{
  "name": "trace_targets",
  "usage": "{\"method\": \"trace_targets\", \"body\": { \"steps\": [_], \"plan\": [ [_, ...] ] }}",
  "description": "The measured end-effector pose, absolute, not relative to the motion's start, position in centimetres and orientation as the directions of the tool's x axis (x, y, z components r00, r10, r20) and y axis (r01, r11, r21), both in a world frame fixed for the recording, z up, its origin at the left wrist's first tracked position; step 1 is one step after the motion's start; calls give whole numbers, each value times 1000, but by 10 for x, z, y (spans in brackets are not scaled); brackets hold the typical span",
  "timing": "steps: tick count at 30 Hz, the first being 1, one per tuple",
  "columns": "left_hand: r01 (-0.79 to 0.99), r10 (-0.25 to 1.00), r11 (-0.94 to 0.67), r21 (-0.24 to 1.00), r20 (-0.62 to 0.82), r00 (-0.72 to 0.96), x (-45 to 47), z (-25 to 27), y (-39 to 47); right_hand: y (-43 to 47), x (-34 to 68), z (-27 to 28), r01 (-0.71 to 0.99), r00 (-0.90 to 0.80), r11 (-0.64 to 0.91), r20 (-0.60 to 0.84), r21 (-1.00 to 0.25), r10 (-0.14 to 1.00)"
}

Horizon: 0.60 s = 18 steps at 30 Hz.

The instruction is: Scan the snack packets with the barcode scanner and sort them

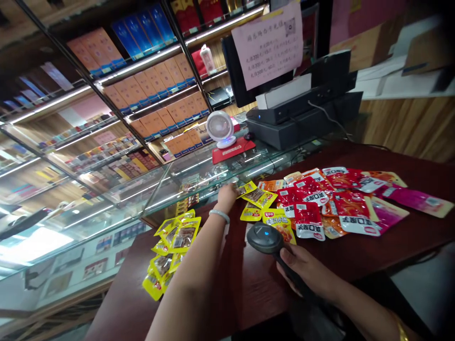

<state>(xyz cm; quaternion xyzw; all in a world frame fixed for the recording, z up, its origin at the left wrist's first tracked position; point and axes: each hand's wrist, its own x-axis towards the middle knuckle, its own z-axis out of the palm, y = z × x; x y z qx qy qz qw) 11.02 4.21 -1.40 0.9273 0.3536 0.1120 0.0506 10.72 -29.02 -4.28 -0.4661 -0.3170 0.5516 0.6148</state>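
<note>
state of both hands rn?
Left hand: at a yellow packet; whether its fingers grip it cannot be told.
Right hand: closed, holding the handheld scanner.

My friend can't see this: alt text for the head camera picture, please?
The right hand holds a dark handheld scanner above a reddish-brown counter, while the left hand is at some yellow packets. Red packets lie to the right; behind are a white fan and a monitor bearing a pink notice.
</note>
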Motion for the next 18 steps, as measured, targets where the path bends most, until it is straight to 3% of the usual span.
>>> {"method": "trace_targets", "body": {
  "steps": [7, 11, 14, 18],
  "plan": [
    [650, 650, -759, 36, 4, 760, 107, -21, 49, -300, 114, -44, -352, 233, -51, -140, -935, 962],
    [703, 704, -709, 56, -12, 711, 89, -19, 41, -302, 113, -44, -332, 248, -52, -140, -942, 959],
    [684, 700, -703, 194, 20, 714, 70, -24, 35, -304, 111, -43, -328, 249, -59, -146, -943, 957],
    [600, 699, -557, 574, -65, 712, 46, -37, 25, -305, 109, -40, -316, 262, -58, -145, -947, 954]
  ]
}}
